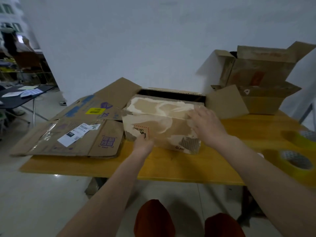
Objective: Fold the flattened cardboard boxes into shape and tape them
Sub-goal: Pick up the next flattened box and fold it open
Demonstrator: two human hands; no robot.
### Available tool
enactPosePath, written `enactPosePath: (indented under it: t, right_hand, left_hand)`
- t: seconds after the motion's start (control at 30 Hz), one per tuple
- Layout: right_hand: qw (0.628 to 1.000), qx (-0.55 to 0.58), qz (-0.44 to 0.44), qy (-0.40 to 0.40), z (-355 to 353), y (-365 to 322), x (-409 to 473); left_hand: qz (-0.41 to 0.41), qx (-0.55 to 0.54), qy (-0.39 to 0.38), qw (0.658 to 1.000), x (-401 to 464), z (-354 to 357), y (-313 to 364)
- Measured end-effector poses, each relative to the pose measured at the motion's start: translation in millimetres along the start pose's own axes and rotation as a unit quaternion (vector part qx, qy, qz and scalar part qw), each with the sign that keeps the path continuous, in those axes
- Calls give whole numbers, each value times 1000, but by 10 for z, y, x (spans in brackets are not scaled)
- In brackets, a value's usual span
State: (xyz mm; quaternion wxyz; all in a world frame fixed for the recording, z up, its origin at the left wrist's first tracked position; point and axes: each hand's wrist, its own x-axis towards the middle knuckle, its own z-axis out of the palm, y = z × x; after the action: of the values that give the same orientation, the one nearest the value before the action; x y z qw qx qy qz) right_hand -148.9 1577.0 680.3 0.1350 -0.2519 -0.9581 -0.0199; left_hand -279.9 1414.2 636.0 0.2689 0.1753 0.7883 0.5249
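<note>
Torn cardboard box (162, 124) sits btwn both hands. Left hand (142, 144) grips its near bottom edge, fingers hidden underneath. Right hand (207, 125) lies flat, fingers straight, pressing the top flap's right end.

torn brown box (160, 124) | erected, top open | yellow table (171, 165) centre

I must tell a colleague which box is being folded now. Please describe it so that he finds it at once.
On the yellow table, look at the middle, between the flattened boxes on the left and the open boxes on the right. The box in work has both hands on it, and only its surface is torn pale, with a red dashed label.
</note>
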Motion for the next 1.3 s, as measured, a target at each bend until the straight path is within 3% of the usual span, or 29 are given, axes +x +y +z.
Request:
enactPosePath:
  t: [0.13, 0.17, 0.23, 0.3, 0.4, 0.5, 0.63, 0.8, 0.97, 1.17, 1.3]
  right_hand:
    - [988, 14, 9, 155, -12, -242, -158]
    - [988, 37, 23, 150, -4, -276, -196]
    - [980, 146, 120, 59, 48, -292, -235]
    - [922, 297, 249, 2, 185, -186, -263]
    - [837, 400, 371, 32, 361, -66, -293]
    - [782, 508, 341, 117, 378, -20, -149]
    - [724, 577, 350, 140, 381, 48, 189]
    - [729, 579, 314, 185, 477, 208, 485]
    - [700, 608, 307, 213, 443, 212, 823]
    - [673, 651, 322, 144, 398, -331, 1557]
    - [667, 689, 251, 131, 432, -909, 1996]
  left_hand:
    - [31, -12, 92, 995, 102, -103, 4]
    - [48, -15, 115, 992, 129, -136, 28]
    - [71, -13, 159, 985, 222, -225, 65]
    - [68, -11, 185, 980, 315, -315, 126]
    - [49, -93, 185, 977, 439, -434, 241]
    - [53, -164, 191, 966, 601, -517, 314]
    - [73, -190, 169, 964, 788, -541, 387]
    - [120, -160, 147, 969, 974, -466, 531]
    - [218, -163, 157, 949, 1094, -660, 839]
    - [223, -142, 234, 936, 1371, -1311, 851]
    - [211, -148, 323, 910, 1629, -1800, 692]
